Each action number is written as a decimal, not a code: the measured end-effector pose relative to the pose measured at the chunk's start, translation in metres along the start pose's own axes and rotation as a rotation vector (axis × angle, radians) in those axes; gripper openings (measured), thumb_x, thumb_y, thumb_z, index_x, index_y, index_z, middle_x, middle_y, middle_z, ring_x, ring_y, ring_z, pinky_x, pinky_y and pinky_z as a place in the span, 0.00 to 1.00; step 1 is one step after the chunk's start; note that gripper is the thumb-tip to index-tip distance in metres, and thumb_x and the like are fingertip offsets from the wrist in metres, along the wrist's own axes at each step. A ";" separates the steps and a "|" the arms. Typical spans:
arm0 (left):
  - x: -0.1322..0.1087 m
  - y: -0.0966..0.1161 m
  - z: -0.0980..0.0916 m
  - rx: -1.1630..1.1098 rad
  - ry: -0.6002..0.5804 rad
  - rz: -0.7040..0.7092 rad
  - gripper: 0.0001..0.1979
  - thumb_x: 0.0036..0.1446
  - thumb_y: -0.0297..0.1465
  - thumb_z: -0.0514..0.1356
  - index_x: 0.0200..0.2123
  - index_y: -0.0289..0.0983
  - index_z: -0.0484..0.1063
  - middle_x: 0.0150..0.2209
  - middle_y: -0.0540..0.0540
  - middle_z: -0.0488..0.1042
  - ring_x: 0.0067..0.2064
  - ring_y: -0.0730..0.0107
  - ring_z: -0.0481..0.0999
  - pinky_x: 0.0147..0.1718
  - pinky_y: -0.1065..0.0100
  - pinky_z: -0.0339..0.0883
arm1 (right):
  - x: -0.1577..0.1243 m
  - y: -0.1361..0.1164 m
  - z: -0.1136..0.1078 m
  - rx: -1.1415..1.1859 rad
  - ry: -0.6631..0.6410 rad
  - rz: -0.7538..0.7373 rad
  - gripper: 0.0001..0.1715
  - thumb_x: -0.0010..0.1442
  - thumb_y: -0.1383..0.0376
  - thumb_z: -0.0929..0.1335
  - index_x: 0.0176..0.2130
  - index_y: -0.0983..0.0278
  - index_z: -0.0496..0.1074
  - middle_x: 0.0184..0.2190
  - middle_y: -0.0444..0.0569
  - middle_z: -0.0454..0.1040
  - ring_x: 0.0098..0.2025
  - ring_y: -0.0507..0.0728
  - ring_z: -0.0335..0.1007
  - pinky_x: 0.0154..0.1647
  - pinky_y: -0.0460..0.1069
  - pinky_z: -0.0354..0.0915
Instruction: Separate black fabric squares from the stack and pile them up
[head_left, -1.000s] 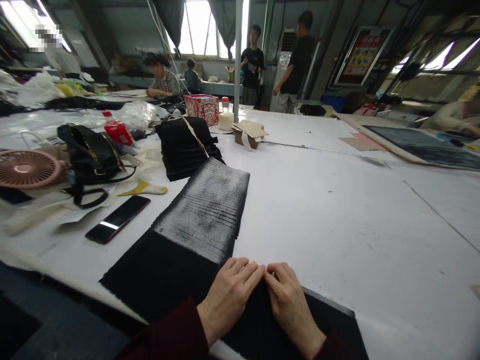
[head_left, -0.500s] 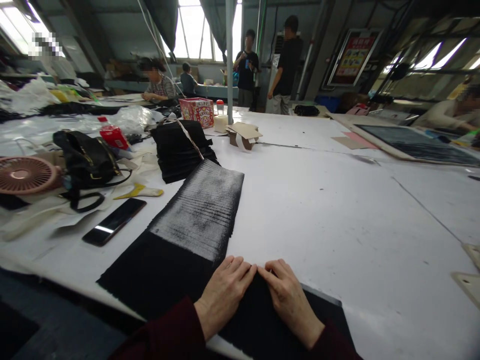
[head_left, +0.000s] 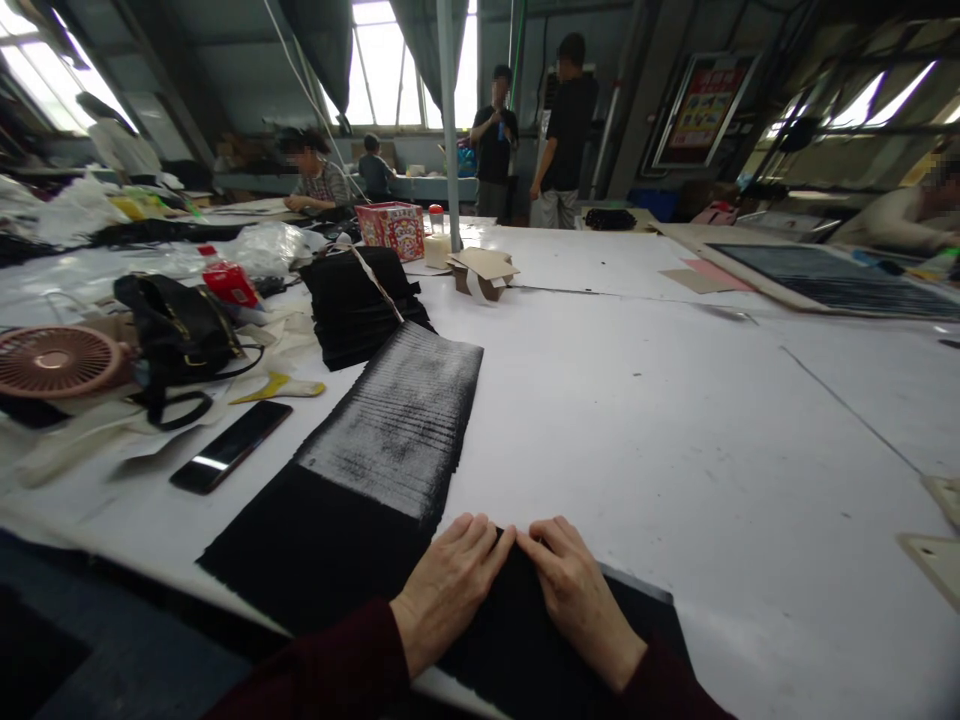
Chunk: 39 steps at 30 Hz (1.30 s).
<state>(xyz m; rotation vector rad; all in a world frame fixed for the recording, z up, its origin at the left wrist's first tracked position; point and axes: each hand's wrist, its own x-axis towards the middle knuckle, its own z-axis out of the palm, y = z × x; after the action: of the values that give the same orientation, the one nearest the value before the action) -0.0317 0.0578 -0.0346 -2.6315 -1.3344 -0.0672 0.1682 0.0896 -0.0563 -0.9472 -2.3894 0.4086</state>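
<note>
Indoors, black material (head_left: 517, 632) on white table (head_left: 600, 430), curtained window (head_left: 379, 85) behind.

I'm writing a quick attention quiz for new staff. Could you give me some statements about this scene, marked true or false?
1. The left hand and right hand both touch the black piece. True.
2. The hands are held far apart. False: their index fingertips nearly meet.
3. The fan is left of the bag. True.
4. The bag is red. False: it is black.
5. The phone lies nearer the hands than the fan does. True.
6. The phone lies on the black piece. False: it lies on the table, apart from it.
</note>
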 end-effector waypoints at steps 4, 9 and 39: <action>0.001 0.002 0.002 -0.001 0.024 0.026 0.21 0.64 0.23 0.50 0.60 0.30 0.60 0.54 0.41 0.69 0.57 0.58 0.65 0.57 0.59 0.55 | -0.003 0.002 -0.003 -0.020 0.037 -0.021 0.22 0.65 0.76 0.59 0.55 0.63 0.67 0.38 0.52 0.68 0.41 0.59 0.62 0.41 0.56 0.66; 0.007 0.006 -0.002 0.009 -0.039 0.051 0.23 0.62 0.20 0.49 0.61 0.27 0.58 0.50 0.40 0.71 0.53 0.59 0.69 0.55 0.61 0.60 | -0.009 0.006 -0.009 -0.043 0.069 -0.040 0.22 0.65 0.76 0.59 0.54 0.63 0.69 0.38 0.51 0.69 0.40 0.58 0.63 0.40 0.55 0.67; 0.028 0.048 -0.008 -0.072 -0.042 0.099 0.25 0.60 0.19 0.49 0.61 0.29 0.57 0.50 0.38 0.70 0.51 0.59 0.69 0.53 0.59 0.63 | -0.045 0.021 -0.045 -0.062 0.029 -0.015 0.18 0.64 0.77 0.60 0.47 0.63 0.72 0.37 0.50 0.69 0.40 0.57 0.64 0.42 0.54 0.67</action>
<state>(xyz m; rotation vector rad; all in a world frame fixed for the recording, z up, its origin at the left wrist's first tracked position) 0.0237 0.0510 -0.0307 -2.7691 -1.2349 -0.0474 0.2331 0.0763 -0.0463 -0.9550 -2.3944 0.3144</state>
